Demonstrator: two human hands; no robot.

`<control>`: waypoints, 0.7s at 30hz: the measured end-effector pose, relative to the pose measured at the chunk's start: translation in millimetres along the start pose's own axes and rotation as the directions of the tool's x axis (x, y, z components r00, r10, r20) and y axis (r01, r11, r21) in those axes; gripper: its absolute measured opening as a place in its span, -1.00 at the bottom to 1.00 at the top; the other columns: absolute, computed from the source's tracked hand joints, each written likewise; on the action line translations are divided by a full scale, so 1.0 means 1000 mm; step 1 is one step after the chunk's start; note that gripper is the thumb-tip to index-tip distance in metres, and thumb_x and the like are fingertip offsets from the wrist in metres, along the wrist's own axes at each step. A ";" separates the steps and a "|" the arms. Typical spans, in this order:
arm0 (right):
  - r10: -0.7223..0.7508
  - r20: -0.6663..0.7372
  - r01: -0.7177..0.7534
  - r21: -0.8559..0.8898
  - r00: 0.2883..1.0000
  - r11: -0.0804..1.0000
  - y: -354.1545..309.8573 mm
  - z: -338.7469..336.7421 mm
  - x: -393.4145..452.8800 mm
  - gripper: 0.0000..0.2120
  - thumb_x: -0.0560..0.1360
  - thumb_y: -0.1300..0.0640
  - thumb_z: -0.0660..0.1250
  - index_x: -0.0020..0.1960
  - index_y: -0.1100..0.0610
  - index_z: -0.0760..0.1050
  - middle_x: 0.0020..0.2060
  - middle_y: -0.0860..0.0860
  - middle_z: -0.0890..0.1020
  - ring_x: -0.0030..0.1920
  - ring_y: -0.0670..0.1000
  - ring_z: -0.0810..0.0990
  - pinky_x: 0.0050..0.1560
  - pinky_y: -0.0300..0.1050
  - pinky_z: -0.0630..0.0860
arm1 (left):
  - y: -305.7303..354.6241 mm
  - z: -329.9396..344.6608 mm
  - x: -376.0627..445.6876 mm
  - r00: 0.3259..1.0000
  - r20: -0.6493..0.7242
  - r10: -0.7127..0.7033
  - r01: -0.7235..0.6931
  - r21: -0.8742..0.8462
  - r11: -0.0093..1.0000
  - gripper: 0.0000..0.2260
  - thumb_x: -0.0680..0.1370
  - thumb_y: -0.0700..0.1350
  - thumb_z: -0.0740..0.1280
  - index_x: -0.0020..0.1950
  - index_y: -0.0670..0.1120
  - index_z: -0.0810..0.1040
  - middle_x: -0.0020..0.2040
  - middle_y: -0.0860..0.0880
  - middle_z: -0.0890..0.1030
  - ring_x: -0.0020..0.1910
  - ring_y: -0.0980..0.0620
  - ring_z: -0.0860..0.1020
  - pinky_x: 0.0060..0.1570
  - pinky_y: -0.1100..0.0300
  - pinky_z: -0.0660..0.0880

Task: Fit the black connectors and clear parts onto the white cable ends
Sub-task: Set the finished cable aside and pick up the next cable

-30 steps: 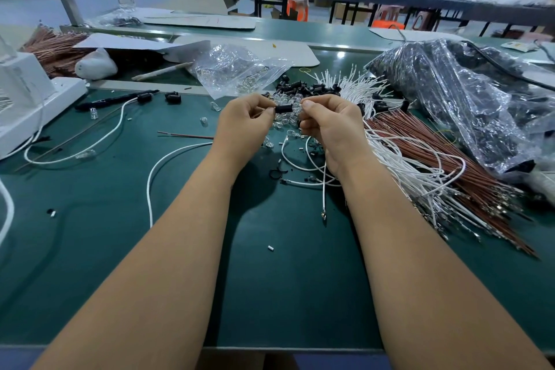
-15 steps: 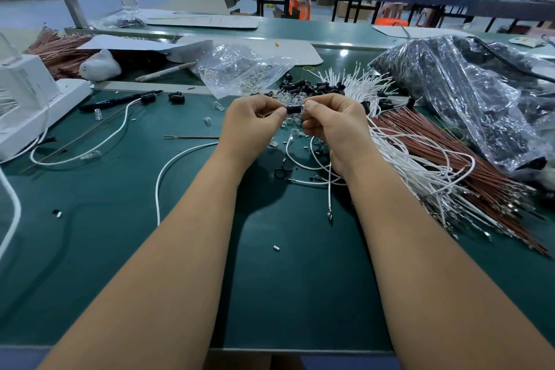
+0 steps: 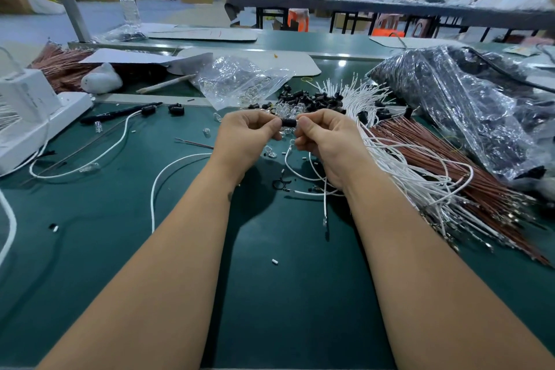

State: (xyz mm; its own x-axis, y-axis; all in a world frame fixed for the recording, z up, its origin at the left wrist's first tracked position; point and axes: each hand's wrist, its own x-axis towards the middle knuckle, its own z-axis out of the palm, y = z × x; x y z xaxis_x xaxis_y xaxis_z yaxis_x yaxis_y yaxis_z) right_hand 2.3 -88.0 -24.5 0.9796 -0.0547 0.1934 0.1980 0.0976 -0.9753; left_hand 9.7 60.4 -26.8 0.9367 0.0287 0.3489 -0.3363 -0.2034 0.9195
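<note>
Centrally, left hand (image 3: pixel 244 137) and right hand (image 3: pixel 326 141) both pinch one black connector (image 3: pixel 289 122) between fingertips, above the green table (image 3: pixel 90 249). Behind: loose black connectors (image 3: pixel 312 98). Right: white cables (image 3: pixel 399 165), brown wires (image 3: pixel 468 171).

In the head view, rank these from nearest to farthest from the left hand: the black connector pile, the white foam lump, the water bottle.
From the left hand:
1. Black connector pile, just beyond the fingertips, slightly right.
2. White foam lump, farther off on the left.
3. Water bottle, at the far left edge of the bench.
</note>
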 end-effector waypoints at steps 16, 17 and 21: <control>-0.070 0.001 0.070 -0.049 0.998 0.996 0.005 0.005 0.003 -0.83 0.57 0.29 0.30 -0.20 0.16 0.47 -0.41 0.01 0.55 -0.45 -0.09 0.50 -0.33 -0.23 0.49 | 0.003 0.001 0.001 0.997 0.051 -0.059 0.063 -0.089 0.994 -0.86 0.53 -0.21 0.39 -0.24 -0.09 0.59 -0.42 0.01 0.60 -0.49 0.24 0.46 -0.37 0.46 0.39; -0.080 -0.001 0.080 -0.044 0.997 0.996 0.005 0.006 0.002 -0.82 0.57 0.29 0.30 -0.21 0.16 0.47 -0.42 -0.01 0.55 -0.45 -0.09 0.50 -0.33 -0.23 0.49 | 0.004 0.001 0.001 0.997 0.049 -0.065 0.070 -0.095 0.993 -0.86 0.53 -0.21 0.38 -0.24 -0.10 0.59 -0.42 0.01 0.60 -0.52 0.25 0.44 -0.43 0.47 0.35; -0.101 0.019 0.101 -0.019 0.995 0.995 0.004 0.006 0.001 -0.83 0.56 0.29 0.30 -0.20 0.17 0.46 -0.45 -0.04 0.55 -0.45 -0.08 0.49 -0.32 -0.23 0.50 | 0.006 0.002 0.001 0.996 0.045 -0.078 0.083 -0.127 0.988 -0.86 0.53 -0.22 0.38 -0.23 -0.11 0.58 -0.46 0.06 0.59 -0.54 0.26 0.43 -0.47 0.48 0.31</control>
State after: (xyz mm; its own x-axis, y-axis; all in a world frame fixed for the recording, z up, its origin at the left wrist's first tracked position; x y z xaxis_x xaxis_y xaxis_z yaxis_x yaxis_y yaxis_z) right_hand 4.1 -81.8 -27.6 0.9552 -0.0450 0.2925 0.2952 0.0726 -0.9527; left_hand 8.5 57.7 -21.8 0.9634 0.0008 0.2680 -0.2672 -0.0748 0.9607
